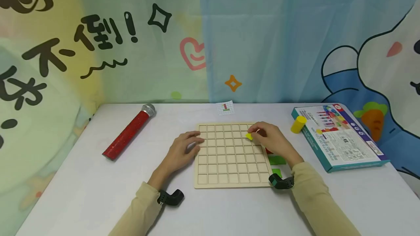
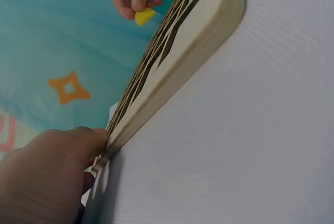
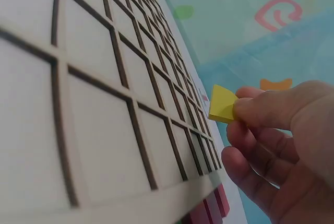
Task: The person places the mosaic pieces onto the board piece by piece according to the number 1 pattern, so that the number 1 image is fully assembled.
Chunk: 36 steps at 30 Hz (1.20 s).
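A square wooden grid board (image 1: 229,159) lies on the white table. At its upper left edge my left hand (image 1: 183,150) rests, fingertips touching the rim; in the left wrist view the left hand (image 2: 52,172) meets the board's edge. My right hand (image 1: 270,136) pinches a small yellow block (image 1: 249,136) above the board's upper right part. The right wrist view shows the yellow block (image 3: 223,104) as a wedge with one curved side, between thumb and fingers, apart from the grid. Green pieces (image 1: 277,160) and a red piece (image 1: 268,151) lie partly hidden beside the board, under my right arm.
To the left lies a red microphone (image 1: 129,132) with a silver head. A small card (image 1: 225,108) with a printed grid is behind the board. At right, a yellow cylinder (image 1: 298,124) stands against a flat game box (image 1: 341,137). A printed curtain (image 1: 262,39) hangs behind the table.
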Motion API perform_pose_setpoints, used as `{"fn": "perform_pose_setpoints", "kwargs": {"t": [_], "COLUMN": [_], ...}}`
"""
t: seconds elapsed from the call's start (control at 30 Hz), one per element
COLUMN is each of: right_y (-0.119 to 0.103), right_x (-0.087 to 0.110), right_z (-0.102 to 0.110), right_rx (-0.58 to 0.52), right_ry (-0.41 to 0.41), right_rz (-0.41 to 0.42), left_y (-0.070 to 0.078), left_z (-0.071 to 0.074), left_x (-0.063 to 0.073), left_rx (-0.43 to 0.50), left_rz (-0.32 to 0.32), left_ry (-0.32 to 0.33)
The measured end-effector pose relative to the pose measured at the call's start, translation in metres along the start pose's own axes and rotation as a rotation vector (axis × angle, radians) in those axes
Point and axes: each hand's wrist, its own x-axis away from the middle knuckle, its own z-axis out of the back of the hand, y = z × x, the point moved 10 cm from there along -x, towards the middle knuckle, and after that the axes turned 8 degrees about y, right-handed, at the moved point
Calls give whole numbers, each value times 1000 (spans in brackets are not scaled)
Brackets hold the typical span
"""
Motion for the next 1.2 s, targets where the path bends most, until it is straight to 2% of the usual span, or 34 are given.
{"fn": "perform_pose_setpoints", "kwargs": {"t": [0.2, 0.33, 0.53, 0.9, 1.2], "right_y": [-10, -17, -27, -42, -58], "right_x": [-7, -12, -16, -29, -38], "right_z": [-8, -13, -22, -42, -58], "right_rx": [3, -12, -18, 9, -1], "right_ry": [-14, -28, -64, -110, -156], "right_rz": [61, 107, 135, 171, 230], "left_y": [2, 0, -3, -3, -5], "left_z": [1, -1, -2, -2, -2], "left_x": [0, 1, 1, 1, 1], "left_rx": [12, 14, 4, 4, -4], "left_rz": [-26, -10, 24, 17, 20], "left_ry": [4, -19, -39, -26, -30]}}
